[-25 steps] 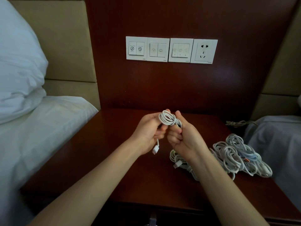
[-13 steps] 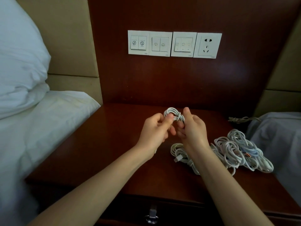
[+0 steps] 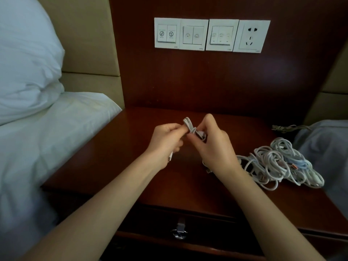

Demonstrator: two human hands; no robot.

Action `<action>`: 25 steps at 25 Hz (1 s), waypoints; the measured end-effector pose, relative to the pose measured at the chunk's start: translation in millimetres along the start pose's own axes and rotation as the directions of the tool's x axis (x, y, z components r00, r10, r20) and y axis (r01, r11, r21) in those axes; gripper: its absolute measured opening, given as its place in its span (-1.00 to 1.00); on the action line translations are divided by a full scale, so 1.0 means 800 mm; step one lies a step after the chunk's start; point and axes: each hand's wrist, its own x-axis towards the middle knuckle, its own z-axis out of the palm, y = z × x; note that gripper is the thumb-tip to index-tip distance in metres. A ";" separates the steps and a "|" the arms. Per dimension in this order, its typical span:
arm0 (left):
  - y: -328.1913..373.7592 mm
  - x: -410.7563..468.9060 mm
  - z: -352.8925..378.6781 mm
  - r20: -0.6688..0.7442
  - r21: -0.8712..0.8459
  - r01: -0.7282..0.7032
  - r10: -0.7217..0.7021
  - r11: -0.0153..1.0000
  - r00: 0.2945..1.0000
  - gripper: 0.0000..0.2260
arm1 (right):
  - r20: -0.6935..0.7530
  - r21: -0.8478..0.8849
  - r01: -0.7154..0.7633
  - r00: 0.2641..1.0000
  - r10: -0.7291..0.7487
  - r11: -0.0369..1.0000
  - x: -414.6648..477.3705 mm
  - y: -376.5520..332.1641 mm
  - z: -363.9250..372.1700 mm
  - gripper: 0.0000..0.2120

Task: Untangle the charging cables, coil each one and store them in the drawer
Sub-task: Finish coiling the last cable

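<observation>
Both hands hold one small coiled white cable (image 3: 190, 127) above the middle of the dark wooden nightstand (image 3: 116, 157). My left hand (image 3: 165, 140) grips the coil from the left, and a white plug hangs below its palm. My right hand (image 3: 214, 146) pinches the other plug end against the coil from the right. A tangled heap of white cables (image 3: 278, 162) lies on the nightstand at the right, partly behind my right wrist. The drawer (image 3: 207, 230) under the top is closed, with a metal ring handle (image 3: 178, 232) at its front.
A bed with white sheet (image 3: 47, 147) and pillow (image 3: 24, 63) borders the nightstand on the left. Grey bedding (image 3: 327, 147) lies at the right. A panel of switches and a socket (image 3: 211, 34) sits on the wooden wall behind. A grey cord (image 3: 286, 127) lies at the back right.
The view has tipped down, showing the drawer front. The coil has become tighter and narrower between my hands, and my right fingers have shifted onto the plug end.
</observation>
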 end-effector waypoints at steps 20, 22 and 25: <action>0.014 0.001 -0.019 0.325 0.037 -0.120 0.101 0.992 0.940 -0.89 | 0.322 0.640 -0.254 0.946 0.047 0.726 0.007 0.002 -0.029 -0.60; 0.013 0.003 -0.022 0.284 0.060 -0.082 0.061 0.995 0.957 -0.95 | 0.283 0.558 -0.234 0.956 0.083 0.796 0.007 -0.001 -0.024 -0.60; 0.014 0.003 -0.020 0.250 0.136 -0.101 0.064 0.986 0.966 -0.91 | 0.163 0.423 -0.167 0.981 0.107 0.890 0.007 -0.001 -0.018 -0.68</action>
